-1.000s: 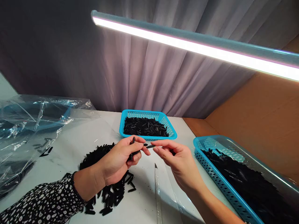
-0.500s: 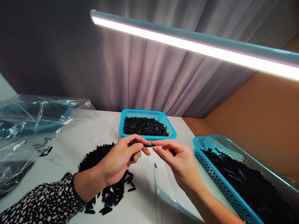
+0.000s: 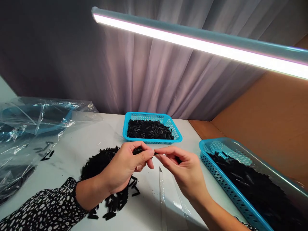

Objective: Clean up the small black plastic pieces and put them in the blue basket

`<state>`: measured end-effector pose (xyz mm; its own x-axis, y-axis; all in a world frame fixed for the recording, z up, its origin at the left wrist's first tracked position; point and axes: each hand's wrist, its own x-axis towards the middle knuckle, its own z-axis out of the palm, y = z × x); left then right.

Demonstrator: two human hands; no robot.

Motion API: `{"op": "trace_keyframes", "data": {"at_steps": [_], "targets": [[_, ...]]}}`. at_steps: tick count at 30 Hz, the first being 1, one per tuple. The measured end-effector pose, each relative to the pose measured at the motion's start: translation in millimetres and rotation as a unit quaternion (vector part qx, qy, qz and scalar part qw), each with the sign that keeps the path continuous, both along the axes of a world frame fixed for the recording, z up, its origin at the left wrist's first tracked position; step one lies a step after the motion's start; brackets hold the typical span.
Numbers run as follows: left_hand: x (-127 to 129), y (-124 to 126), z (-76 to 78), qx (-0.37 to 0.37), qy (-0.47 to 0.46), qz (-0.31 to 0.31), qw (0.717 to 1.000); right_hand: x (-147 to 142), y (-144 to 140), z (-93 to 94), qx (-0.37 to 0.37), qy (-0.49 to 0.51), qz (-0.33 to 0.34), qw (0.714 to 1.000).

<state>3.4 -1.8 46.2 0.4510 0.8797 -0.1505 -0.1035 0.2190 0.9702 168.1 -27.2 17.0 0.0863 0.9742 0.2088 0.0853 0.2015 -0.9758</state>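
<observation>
Black plastic piece (image 3: 137, 149) sits pinched in the left hand (image 3: 125, 168), fingertips meeting those of the right hand (image 3: 184, 170), which grips its tip, above the loose pile (image 3: 101, 162) mid-bench; turquoise baskets (image 3: 178, 138) at the far and right edges

No text, label, brand, number or sign can be read anywhere in the view.
</observation>
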Motion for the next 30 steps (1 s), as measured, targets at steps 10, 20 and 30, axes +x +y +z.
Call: {"op": "trace_keyframes", "data": {"at_steps": [10, 20, 30], "targets": [[1, -7, 9.7, -0.008, -0.017, -0.007, 1.0, 5, -2, -2.2, -0.06, 0.124, 0.043, 0.99], [-1, -3, 8.5, -0.028, 0.006, 0.003, 1.0, 35, 4, 22.9, 0.038, -0.224, -0.049, 0.973], [-1, 1, 7.0, -0.039, 0.063, -0.021, 0.997, 145, 14, 53.2, -0.237, -0.617, -0.28, 0.696]]}}
